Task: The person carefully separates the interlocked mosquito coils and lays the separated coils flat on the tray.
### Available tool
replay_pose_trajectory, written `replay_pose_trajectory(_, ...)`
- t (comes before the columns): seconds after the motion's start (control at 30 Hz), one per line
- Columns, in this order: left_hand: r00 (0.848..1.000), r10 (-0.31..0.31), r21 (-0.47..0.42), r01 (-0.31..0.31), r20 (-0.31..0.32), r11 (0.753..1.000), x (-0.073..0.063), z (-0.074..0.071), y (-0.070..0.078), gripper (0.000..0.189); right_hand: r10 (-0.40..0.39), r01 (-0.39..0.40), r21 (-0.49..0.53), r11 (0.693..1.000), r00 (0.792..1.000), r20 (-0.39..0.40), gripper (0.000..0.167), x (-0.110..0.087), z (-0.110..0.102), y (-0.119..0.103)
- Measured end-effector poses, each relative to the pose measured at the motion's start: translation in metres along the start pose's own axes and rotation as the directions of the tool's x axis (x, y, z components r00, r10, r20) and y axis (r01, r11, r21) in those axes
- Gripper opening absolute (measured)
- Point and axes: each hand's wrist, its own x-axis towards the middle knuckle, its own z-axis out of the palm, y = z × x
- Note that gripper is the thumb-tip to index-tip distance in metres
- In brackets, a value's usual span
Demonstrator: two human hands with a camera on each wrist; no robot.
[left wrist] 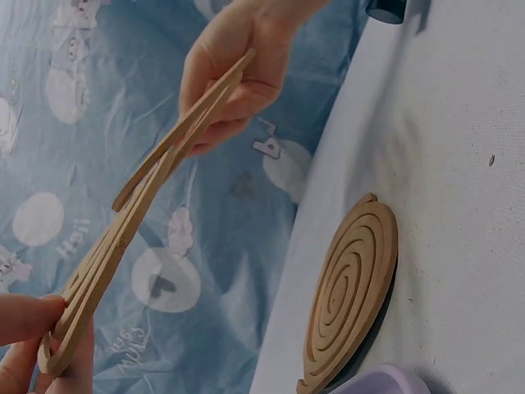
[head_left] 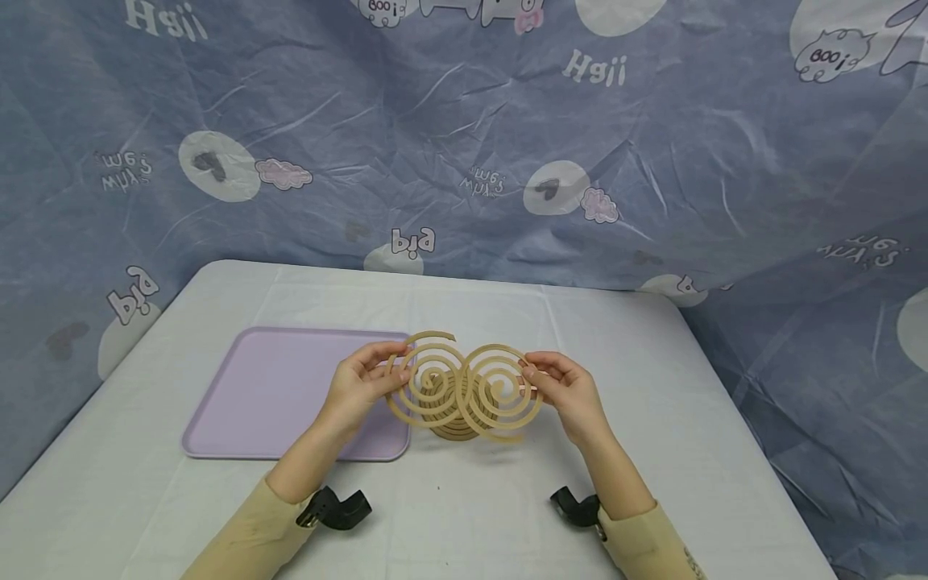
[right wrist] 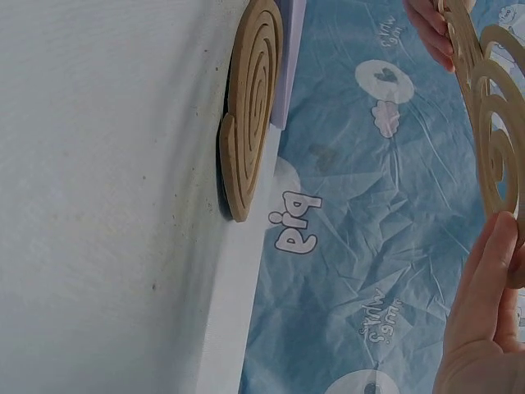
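Two tan mosquito coils are held up side by side over the table, overlapping in the middle. My left hand (head_left: 355,385) pinches the outer edge of the left coil (head_left: 429,382) between thumb and fingers. On the other side, my right hand (head_left: 574,393) pinches the outer rim of the right coil (head_left: 497,388). Whether the two spirals are interlocked or only overlap, I cannot tell. Beneath them a tightly wound mosquito coil (left wrist: 349,295) lies flat on the table, partly hidden in the head view.
A lavender tray (head_left: 283,387) lies on the left of the white-covered table (head_left: 616,322), its right edge close to the lying coil. Small dark crumbs dot the cloth near that coil. A blue patterned curtain (head_left: 435,145) hangs behind the table.
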Motion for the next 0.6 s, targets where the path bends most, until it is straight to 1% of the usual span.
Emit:
replay_pose_trajectory(0.1, 1.0, 0.013, -0.017, -0.013, 0.003, 1.0, 0.0, 0.0004, -0.0002, 0.044, -0.002, 0.002, -0.006, 1.0, 0.999, 0.04, 0.026, -0.0003, -0.001, -0.0012)
replay_pose_trajectory(0.23, 1.0, 0.015, -0.017, -0.015, 0.009, 1.0, -0.0003, -0.0003, 0.0003, 0.044, -0.009, 0.013, -0.043, 0.999, 0.994, 0.104, 0.03, -0.0012, -0.003, -0.0033)
replay_pose_trajectory(0.3, 1.0, 0.013, -0.016, -0.013, 0.005, 1.0, -0.0004, -0.0007, 0.0008, 0.043, -0.008, 0.016, -0.06, 0.998, 0.993, 0.121, 0.032, -0.0013, -0.0038, -0.0039)
replay_pose_trajectory(0.4, 1.0, 0.012, -0.015, -0.012, -0.009, 1.0, 0.0, -0.0013, 0.0012, 0.043, -0.005, 0.013, -0.071, 0.997, 0.994, 0.113, 0.033, -0.001, -0.0039, -0.0043)
replay_pose_trajectory(0.6, 0.998, 0.02, -0.016, -0.021, -0.061, 1.0, 0.001, -0.0011, 0.0029, 0.04, -0.023, 0.025, -0.044, 0.999, 0.998, 0.058, 0.035, -0.0001, -0.0037, -0.0029)
